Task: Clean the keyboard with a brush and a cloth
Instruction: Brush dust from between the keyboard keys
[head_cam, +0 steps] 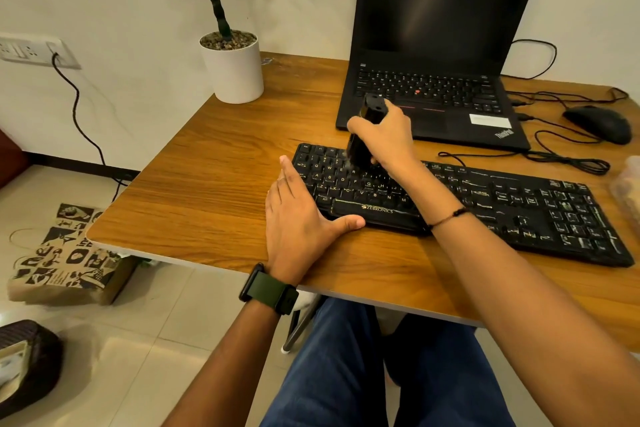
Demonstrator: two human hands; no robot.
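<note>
Upper-left keys of the long black plastic keyboard [485, 204] on the wooden desk [194, 163] are being brushed.

The black block-shaped brush [363, 135] is clamped in the right hand [384, 135]; the keyboard's left edge is braced by the left hand [298, 218], fingers straight and together. Heavy strokes could dislodge keycaps or sweep dust towards the open black laptop [440, 55] close behind. No cloth is visible.

Keyboard [485, 204] on desk [207, 184], laptop [440, 80] behind it. Mouse [597, 123] right of laptop; potted plant [232, 62] left.
</note>
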